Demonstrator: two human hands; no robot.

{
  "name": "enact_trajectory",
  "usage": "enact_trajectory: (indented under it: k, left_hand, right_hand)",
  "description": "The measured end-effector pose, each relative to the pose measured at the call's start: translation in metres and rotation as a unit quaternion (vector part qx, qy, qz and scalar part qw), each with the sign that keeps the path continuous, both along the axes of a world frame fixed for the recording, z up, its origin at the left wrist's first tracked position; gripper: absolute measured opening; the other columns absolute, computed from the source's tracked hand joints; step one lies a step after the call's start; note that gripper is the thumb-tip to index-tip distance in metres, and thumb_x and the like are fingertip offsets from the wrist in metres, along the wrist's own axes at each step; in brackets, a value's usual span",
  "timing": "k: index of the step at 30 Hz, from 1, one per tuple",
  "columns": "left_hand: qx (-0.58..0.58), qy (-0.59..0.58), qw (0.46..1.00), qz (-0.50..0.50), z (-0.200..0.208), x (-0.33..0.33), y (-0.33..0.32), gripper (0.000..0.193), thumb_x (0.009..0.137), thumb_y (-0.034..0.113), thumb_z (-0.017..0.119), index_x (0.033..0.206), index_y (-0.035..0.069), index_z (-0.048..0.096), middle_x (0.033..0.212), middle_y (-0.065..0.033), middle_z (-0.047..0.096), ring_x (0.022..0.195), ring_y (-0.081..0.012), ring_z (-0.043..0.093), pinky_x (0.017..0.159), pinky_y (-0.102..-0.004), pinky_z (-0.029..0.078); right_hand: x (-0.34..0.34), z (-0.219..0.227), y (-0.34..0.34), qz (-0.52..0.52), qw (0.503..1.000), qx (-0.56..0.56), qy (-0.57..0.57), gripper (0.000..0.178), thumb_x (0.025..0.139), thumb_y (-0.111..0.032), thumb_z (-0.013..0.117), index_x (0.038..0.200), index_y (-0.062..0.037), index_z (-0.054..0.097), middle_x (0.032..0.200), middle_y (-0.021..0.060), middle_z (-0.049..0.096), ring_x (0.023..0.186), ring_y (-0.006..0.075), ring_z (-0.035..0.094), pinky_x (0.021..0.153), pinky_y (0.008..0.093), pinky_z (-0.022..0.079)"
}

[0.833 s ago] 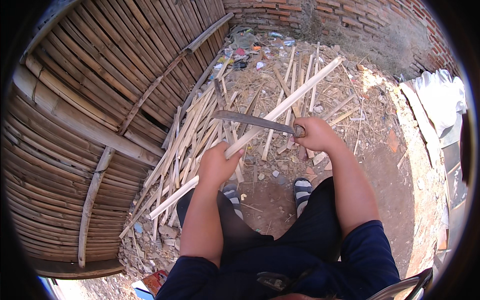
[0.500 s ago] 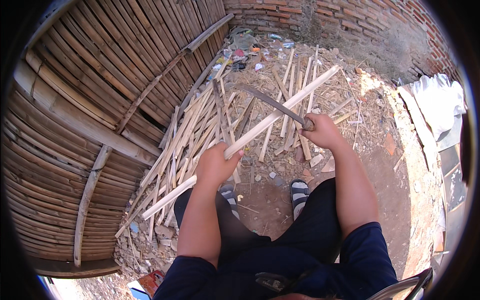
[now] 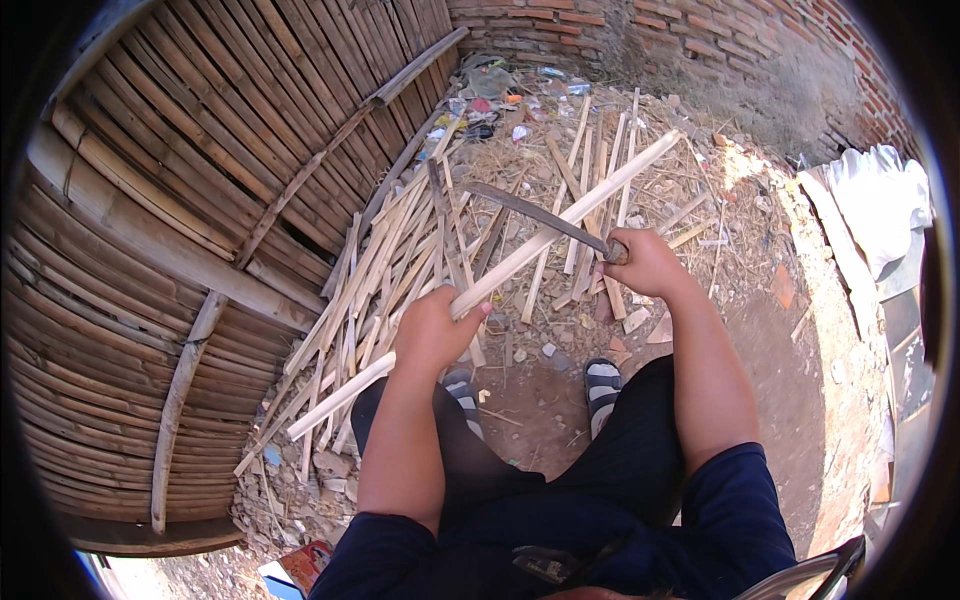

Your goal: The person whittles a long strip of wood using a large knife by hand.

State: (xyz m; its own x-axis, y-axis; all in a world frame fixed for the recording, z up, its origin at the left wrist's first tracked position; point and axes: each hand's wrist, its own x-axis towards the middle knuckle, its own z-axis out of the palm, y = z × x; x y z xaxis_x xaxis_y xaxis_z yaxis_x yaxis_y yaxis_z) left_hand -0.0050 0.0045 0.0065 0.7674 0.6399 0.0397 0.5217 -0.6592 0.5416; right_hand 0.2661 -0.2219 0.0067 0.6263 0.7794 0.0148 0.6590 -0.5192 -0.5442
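My left hand (image 3: pixel 432 328) is wrapped round a long pale bamboo strip (image 3: pixel 600 200), which slants from beside my left thigh up to the far right. In my right hand (image 3: pixel 643 262) is the short wooden handle of a machete (image 3: pixel 550 219). Its dark, slightly curved blade points to the far left and crosses the strip beyond my left hand, seemingly against it. Whether the edge bites into the strip, I cannot tell.
Many loose bamboo strips (image 3: pixel 380 270) lie piled on the left, with more strips (image 3: pixel 600 150) beyond my hands. A slatted bamboo wall (image 3: pixel 240 120) stands left, a brick wall (image 3: pixel 720 50) at the back. White sacking (image 3: pixel 875 200) lies at the right. Rubble and litter cover the ground.
The machete blade has turned slightly and its tip sits a little lower and further left. Both hands keep their grips, and the strip has hardly moved.
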Motion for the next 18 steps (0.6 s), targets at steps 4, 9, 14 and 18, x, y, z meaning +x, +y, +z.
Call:
enact_trajectory:
  k: [4, 9, 14, 18]
  left_hand:
    - [-0.002, 0.008, 1.000, 0.004, 0.003, 0.001, -0.001, 0.054, 0.087, 0.052, 0.083, 0.098, 0.000, 0.076, 0.082, -0.0241, 0.073, 0.082, -0.0437, 0.073, 0.076, -0.0511, 0.056]
    - [-0.004, 0.017, 1.000, 0.009, 0.002, -0.001, 0.001, 0.053, 0.087, 0.052, 0.084, 0.098, 0.000, 0.076, 0.082, -0.0240, 0.073, 0.082, -0.0436, 0.073, 0.076, -0.0508, 0.056]
    - [-0.014, 0.010, 1.000, 0.009, 0.001, -0.002, 0.000, 0.054, 0.087, 0.053, 0.083, 0.098, 0.000, 0.076, 0.082, -0.0238, 0.073, 0.082, -0.0436, 0.073, 0.076, -0.0508, 0.056]
    - [-0.006, 0.030, 1.000, 0.005, 0.004, 0.001, -0.002, 0.056, 0.087, 0.054, 0.083, 0.098, 0.000, 0.076, 0.082, -0.0241, 0.073, 0.082, -0.0438, 0.073, 0.077, -0.0510, 0.056]
  right_hand:
    - [-0.001, -0.001, 0.000, 0.002, 1.000, 0.007, -0.009, 0.041, 0.083, -0.030, 0.087, 0.108, 0.0004, 0.074, 0.094, 0.0255, 0.074, 0.095, 0.0449, 0.072, 0.084, 0.0507, 0.055]
    - [-0.016, 0.001, 0.012, 0.047, 0.998, -0.001, -0.041, 0.038, 0.083, -0.028, 0.087, 0.107, -0.0006, 0.075, 0.095, 0.0265, 0.074, 0.095, 0.0454, 0.072, 0.085, 0.0513, 0.056]
    - [-0.010, 0.001, 0.009, 0.038, 0.999, 0.005, -0.020, 0.040, 0.082, -0.028, 0.088, 0.107, -0.0011, 0.075, 0.093, 0.0260, 0.074, 0.095, 0.0453, 0.073, 0.085, 0.0506, 0.056]
    - [-0.006, 0.003, 0.005, 0.036, 0.999, -0.010, -0.006, 0.043, 0.081, -0.030, 0.089, 0.108, -0.0002, 0.074, 0.091, 0.0254, 0.074, 0.094, 0.0451, 0.073, 0.084, 0.0502, 0.056]
